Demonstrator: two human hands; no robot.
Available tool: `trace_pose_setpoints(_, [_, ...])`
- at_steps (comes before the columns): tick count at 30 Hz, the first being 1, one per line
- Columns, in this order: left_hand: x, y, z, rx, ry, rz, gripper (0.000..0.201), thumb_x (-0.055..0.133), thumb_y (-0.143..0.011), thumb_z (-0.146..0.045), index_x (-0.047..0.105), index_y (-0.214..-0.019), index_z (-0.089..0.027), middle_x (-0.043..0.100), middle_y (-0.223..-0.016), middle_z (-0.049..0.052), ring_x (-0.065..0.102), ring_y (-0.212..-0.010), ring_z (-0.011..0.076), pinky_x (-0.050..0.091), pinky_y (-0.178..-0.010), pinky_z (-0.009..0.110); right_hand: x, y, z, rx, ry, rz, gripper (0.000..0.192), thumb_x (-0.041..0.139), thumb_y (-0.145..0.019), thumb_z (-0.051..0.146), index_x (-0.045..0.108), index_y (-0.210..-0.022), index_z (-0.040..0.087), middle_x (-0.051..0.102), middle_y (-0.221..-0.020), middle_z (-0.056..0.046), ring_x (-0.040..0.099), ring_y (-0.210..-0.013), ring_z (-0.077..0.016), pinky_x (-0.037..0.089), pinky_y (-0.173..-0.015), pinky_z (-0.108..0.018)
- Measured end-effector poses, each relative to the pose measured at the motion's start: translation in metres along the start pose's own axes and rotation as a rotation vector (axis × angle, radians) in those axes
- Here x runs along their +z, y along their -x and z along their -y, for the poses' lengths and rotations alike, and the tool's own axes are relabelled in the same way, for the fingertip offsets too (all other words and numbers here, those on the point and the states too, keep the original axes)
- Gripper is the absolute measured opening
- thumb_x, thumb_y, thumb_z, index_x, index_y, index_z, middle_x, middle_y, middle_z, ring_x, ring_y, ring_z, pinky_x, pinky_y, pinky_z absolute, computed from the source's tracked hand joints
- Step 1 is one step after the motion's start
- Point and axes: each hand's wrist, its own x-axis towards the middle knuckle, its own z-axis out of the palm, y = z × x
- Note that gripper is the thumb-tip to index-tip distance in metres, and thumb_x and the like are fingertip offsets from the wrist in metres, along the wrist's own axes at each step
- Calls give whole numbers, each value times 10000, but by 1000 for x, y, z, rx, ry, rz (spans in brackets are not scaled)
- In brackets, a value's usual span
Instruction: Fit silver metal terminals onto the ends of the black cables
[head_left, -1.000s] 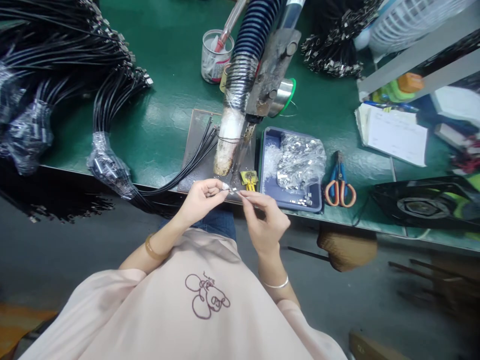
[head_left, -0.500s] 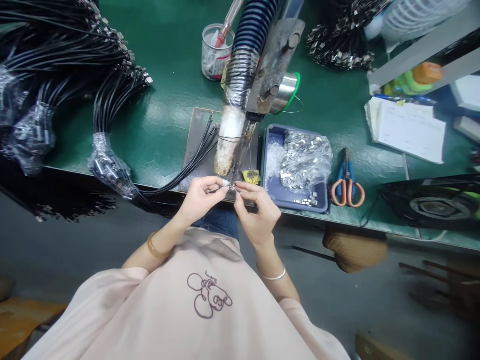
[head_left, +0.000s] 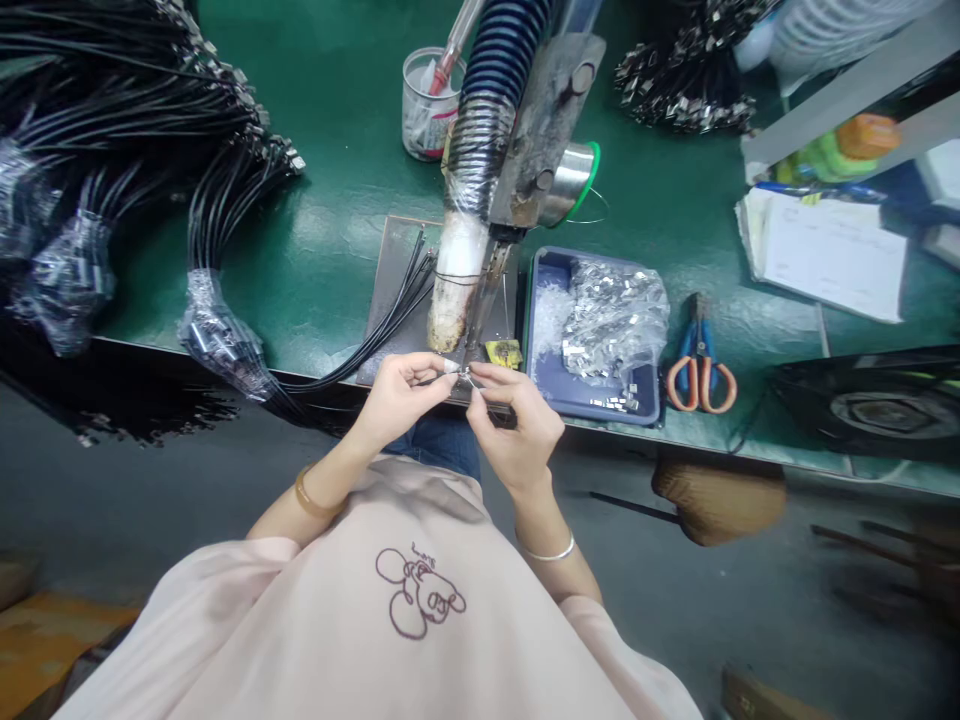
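Note:
My left hand (head_left: 405, 400) is closed in a pinch, its fingertips meeting those of my right hand at the table's front edge. A white wrap covers one left fingertip. My right hand (head_left: 519, 415) pinches a small silvery piece (head_left: 466, 375) between thumb and forefinger; its exact shape is too small to tell. What lies in the left pinch is hidden by the fingers. Just above the fingertips points the tip of a soldering iron (head_left: 480, 310), held in a clamp beside a white-ended suction hose (head_left: 459, 245). Several black cables (head_left: 390, 320) lie on a dark board (head_left: 382, 285) left of it.
A blue tray (head_left: 544, 400) with small metal parts in plastic stands to the right, beside orange-handled cutters (head_left: 701, 370). Behind are a solder spool (head_left: 574, 185) and a plastic cup (head_left: 427, 120). Cable bundles (head_left: 217, 220) fill the left; papers (head_left: 832, 250) and a fan (head_left: 870, 405) lie right.
Both hands stay in nearly the same place, fingertips together under the iron. The view has shifted slightly, and the right fingers have moved a little.

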Motion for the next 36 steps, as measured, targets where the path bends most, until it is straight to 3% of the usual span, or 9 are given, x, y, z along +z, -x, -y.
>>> trace_pose_setpoints(4, [-3, -1, 4, 8, -48, -17, 196, 817, -626, -268, 699, -663, -116, 543, -504, -41, 439, -480, 55, 376, -489, 176, 1, 1, -2, -31, 22, 10, 184, 646, -865, 54, 584, -856, 227, 781, -996, -66, 774, -870, -177, 656, -773, -302])
trace_pose_setpoints(10, [0, -1, 6, 7, -41, -32, 160, 771, -612, -241, 732, -692, -109, 688, -650, 21, 558, -574, 89, 480, -577, 195, 2, 2, -4, -39, 36, -6, 179, 634, -881, 54, 588, -873, 226, 782, -964, -64, 771, -875, -176, 644, -757, -293])
trace_pose_setpoints(21, [4, 1, 4, 26, -76, -61, 181, 763, -624, -261, 718, -691, -100, 454, -506, -59, 378, -496, 42, 353, -481, 158, 0, -2, 2, -46, 57, -21, 207, 665, -864, 30, 614, -878, 230, 784, -958, -53, 770, -873, -175, 642, -771, -294])
trace_pose_setpoints(28, [3, 1, -1, -21, -37, -4, 160, 734, -620, -251, 694, -678, -108, 610, -598, -9, 483, -545, 66, 431, -540, 178, -1, -2, 1, -104, 92, -6, 218, 657, -857, 35, 565, -852, 232, 785, -972, -70, 777, -839, -175, 657, -738, -277])
trace_pose_setpoints(36, [2, 3, 3, -15, -67, 1, 167, 734, -640, -261, 689, -676, -105, 517, -532, -45, 383, -503, 41, 296, -498, 175, -3, 0, 0, -110, 106, 1, 201, 658, -871, 41, 580, -881, 226, 787, -940, -66, 779, -846, -176, 648, -750, -269])
